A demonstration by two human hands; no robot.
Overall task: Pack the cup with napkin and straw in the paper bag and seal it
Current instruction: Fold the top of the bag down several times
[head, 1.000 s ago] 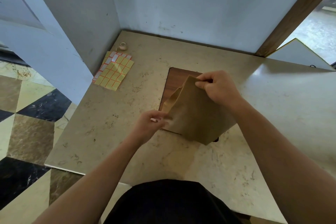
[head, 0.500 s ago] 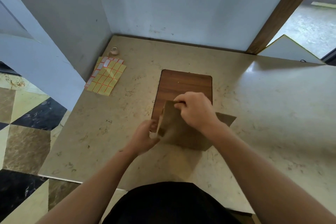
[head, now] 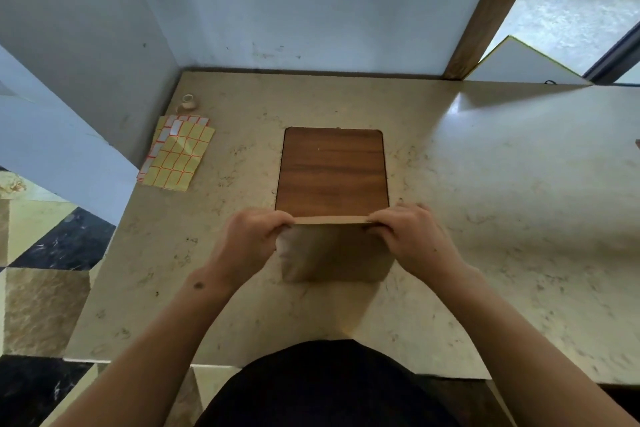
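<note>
Left hand (head: 251, 239) and right hand (head: 414, 239) each pinch an end of paper bag (head: 332, 253) top fold; bag upright between them, wooden board (head: 332, 170) just beyond.

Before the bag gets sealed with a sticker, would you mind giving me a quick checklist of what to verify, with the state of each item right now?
1. Bag upright on the counter: ok, it stands just in front of the wooden panel.
2. Top edge folded flat: ok, it forms a straight line between the hands.
3. Left hand pinches the fold's left end: ok.
4. Right hand pinches the fold's right end: ok.
5. Cup, napkin and straw inside: cannot tell, the bag hides its contents.
6. Sticker sheets available: ok, they lie at the counter's far left; no sticker picked yet, both hands are occupied.
</note>
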